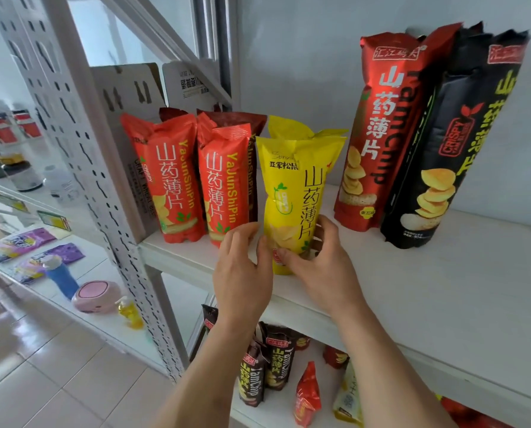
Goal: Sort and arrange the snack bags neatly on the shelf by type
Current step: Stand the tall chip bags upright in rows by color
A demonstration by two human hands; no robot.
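Observation:
A yellow snack bag [298, 193] stands upright on the white shelf [428, 288], with a second yellow bag [289, 128] behind it. My left hand [242, 273] grips its lower left side, thumb on the front. My right hand [323, 264] holds its lower right side, fingers curled round the base. Two orange-red bags [171, 180] [227, 183] stand to its left, with dark red bags [239, 118] behind them. Farther right stand a tall red bag [381, 134] and a tall black bag [455, 143], upright against the wall.
The lower shelf holds dark brown bags [267, 366], a small red bag [307, 393] and a pale bag [347, 396]. A perforated white upright [82, 143] bounds the left. A neighbouring shelf carries purple packets [26, 245], a blue bottle [60, 276] and a pink case [97, 295].

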